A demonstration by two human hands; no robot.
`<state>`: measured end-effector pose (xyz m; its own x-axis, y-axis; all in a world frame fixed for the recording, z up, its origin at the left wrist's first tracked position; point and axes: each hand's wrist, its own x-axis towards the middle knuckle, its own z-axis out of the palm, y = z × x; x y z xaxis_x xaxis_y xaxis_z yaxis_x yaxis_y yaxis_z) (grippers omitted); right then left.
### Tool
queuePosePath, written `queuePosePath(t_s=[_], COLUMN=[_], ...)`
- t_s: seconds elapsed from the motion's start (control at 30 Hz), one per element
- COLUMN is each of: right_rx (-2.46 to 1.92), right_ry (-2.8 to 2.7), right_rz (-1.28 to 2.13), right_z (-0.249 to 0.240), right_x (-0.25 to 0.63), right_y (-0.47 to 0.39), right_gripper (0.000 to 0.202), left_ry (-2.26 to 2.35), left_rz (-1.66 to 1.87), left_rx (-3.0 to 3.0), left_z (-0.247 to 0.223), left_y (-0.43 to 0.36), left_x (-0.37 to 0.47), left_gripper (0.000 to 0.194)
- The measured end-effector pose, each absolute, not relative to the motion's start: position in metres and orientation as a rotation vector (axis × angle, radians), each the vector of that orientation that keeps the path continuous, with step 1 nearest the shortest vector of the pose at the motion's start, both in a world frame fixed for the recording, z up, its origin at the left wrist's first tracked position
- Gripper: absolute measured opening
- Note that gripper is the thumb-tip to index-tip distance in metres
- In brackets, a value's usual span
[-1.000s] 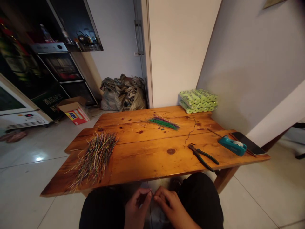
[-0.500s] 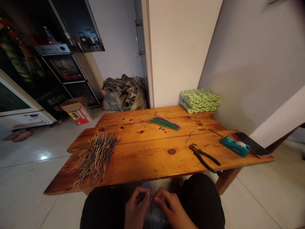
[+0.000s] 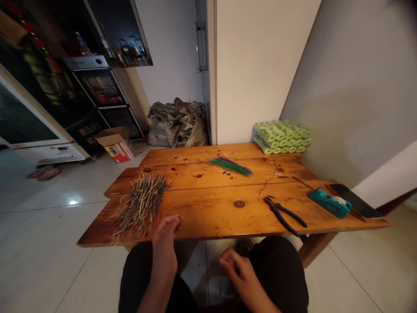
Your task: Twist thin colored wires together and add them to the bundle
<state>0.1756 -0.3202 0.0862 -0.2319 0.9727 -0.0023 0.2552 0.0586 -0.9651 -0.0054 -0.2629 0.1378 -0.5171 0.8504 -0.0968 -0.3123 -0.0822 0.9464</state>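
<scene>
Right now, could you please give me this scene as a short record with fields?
left hand: raised to the near edge of the wooden table, beside the pile of multicoloured wires
right hand: low, over the lap
table centre: small green wire bundle
table right: pliers, teal tape dispenser, phone
far corner: green rolls

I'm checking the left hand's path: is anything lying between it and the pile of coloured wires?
Nothing visible does. The left hand is at the table's near edge, just right of the wire pile, with only bare wood between them.
</scene>
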Motion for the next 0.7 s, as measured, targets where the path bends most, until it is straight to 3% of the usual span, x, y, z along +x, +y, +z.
queuePosePath(t_s=[0.2, 0.27, 0.4, 0.53, 0.7], right_rx=[-1.305, -1.322, -1.353, -1.296, -1.294], right_ry=[-1.528, -1.472, -1.353, -1.44, -1.502], right_rz=[1.159, 1.127, 1.023, 0.956, 1.137], right_z=[0.082, 0.083, 0.092, 0.101, 0.097], right_x=[0.193, 0.197, 0.198, 0.184, 0.17], right_y=[-0.314, -0.312, -0.307, -0.299, -0.288], right_gripper=[0.034, 0.034, 0.032, 0.028, 0.03], left_ry=[1.259, 1.284, 1.195, 1.154, 1.141], left_rz=[1.973, 1.826, 1.201, 1.075, 1.046], left_rx=[0.658, 0.848, 1.012, 0.97, 1.016], left_z=[0.176, 0.168, 0.135, 0.118, 0.118], left_y=[-0.234, -0.241, -0.264, -0.28, -0.285], left_x=[-0.042, -0.036, -0.004, 0.019, 0.025], left_gripper=[0.012, 0.009, 0.014, 0.012, 0.009])
